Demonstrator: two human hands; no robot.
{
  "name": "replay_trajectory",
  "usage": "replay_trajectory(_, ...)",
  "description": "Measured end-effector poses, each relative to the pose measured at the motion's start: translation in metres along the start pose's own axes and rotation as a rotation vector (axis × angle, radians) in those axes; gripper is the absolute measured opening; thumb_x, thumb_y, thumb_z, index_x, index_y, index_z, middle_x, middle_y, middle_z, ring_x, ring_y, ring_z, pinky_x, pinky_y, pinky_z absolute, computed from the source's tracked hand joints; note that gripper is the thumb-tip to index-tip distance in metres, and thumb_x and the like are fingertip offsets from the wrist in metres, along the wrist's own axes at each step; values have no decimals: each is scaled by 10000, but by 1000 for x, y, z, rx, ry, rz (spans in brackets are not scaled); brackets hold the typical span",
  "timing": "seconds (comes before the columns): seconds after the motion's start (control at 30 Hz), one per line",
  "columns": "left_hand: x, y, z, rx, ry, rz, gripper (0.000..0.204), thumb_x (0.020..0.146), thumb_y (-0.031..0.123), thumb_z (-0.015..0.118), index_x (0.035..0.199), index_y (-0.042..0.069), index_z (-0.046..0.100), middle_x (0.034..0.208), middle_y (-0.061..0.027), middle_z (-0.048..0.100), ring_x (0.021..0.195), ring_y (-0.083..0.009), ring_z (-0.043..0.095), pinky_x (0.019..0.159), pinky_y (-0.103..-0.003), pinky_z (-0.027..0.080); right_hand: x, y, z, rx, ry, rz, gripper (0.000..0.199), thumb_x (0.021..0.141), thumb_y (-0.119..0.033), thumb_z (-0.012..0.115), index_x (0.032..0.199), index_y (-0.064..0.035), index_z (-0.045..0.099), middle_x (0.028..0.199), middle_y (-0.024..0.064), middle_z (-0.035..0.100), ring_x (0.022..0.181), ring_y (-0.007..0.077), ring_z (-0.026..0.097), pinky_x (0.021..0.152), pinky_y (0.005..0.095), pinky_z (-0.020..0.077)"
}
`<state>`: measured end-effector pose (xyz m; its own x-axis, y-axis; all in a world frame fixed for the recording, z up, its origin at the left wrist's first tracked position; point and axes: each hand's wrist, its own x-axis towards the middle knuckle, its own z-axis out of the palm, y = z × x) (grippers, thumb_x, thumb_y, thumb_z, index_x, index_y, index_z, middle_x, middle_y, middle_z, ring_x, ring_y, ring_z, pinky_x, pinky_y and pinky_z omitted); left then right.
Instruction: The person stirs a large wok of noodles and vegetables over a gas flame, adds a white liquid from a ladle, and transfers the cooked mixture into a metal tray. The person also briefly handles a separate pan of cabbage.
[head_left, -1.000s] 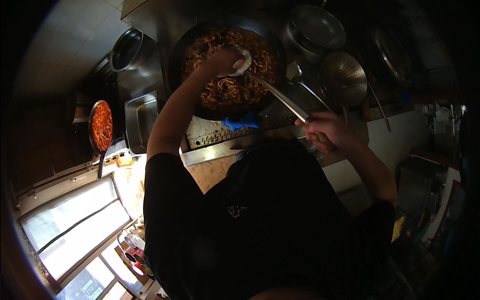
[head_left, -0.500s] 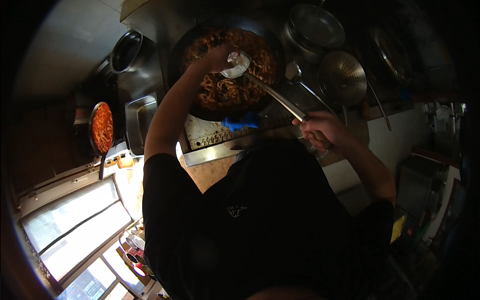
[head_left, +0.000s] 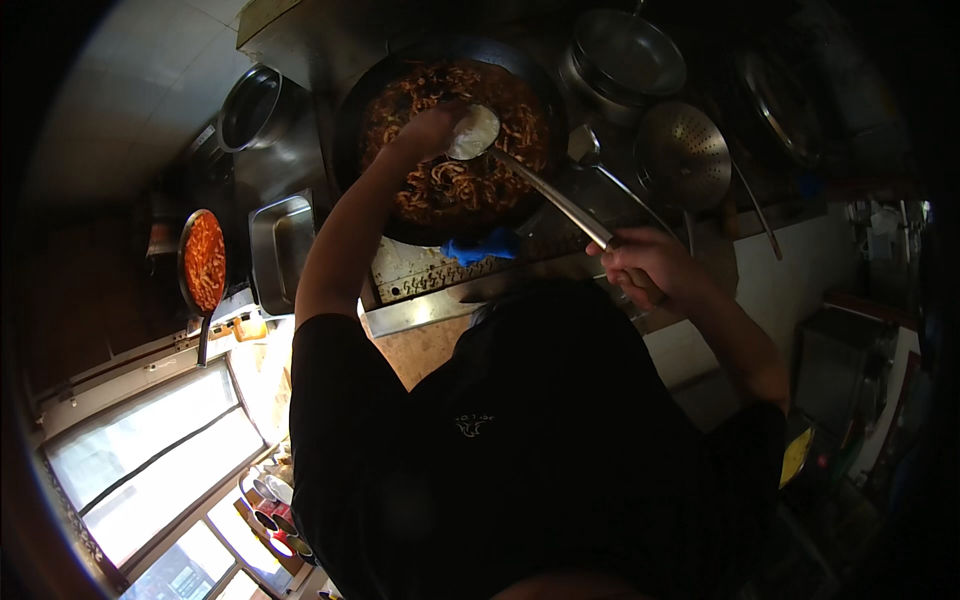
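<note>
A large dark wok [head_left: 352, 180] holds brownish-red stewed food in strips [head_left: 455, 195]. Above the food hangs a long-handled ladle [head_left: 565, 205], its bowl filled with something white and wet-looking [head_left: 474, 132]. My right hand [head_left: 645, 265] is closed around the end of the ladle's handle, to the right of the wok. At the left rim of the bowl is my left hand [head_left: 430, 132], over the wok; its fingers are dark and partly hidden, so their pose is unclear.
A blue cloth [head_left: 482, 247] lies at the wok's near edge. To the right are another ladle [head_left: 585, 145], a perforated strainer [head_left: 685, 155] and stacked metal pans [head_left: 628, 60]. On the left stand a pan of red food [head_left: 204, 262], a rectangular metal tray [head_left: 281, 245] and a dark pot [head_left: 250, 108].
My left fingers have drawn back from over the white contents to the bowl's left side. The white surface looks smoother. The right hand still grips the ladle in nearly the same place.
</note>
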<state>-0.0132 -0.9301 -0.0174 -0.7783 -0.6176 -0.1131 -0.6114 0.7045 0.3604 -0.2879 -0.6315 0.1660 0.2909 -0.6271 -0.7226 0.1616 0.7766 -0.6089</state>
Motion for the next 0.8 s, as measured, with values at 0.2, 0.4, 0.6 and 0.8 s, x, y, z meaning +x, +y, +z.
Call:
replay_trajectory(0.2,8,16,-15,-140,42,-118,408,867,183,642,1262,95,593,1143,-183,641,1029,-355,624,899,-439,503,1,7,-7,12,-35,-45,292,901,-105,530,1148,50,548,707,47,540,377,67,433,359,212,353)
replay_trajectory(0.4,10,17,-16,-145,38,-64,498,809,223,734,1272,105,591,1227,-154,616,1105,-329,605,942,-424,496,2,6,-7,-29,-69,-77,317,892,-102,510,1153,76,515,727,59,533,395,83,443,378,238,376)
replay_trajectory(0.6,10,14,5,-30,51,103,582,770,222,746,1310,123,553,1350,-140,509,1218,-336,516,999,-427,456,-2,4,-5,-17,-35,-59,318,885,-102,525,1149,75,524,748,64,540,425,79,449,384,235,372)
replay_trajectory(0.8,15,15,20,130,-51,15,496,800,171,689,1279,117,568,1282,-146,564,1151,-338,560,968,-447,473,-2,7,-4,18,-28,-29,322,875,-114,552,1142,67,539,756,67,554,427,81,454,383,240,368)
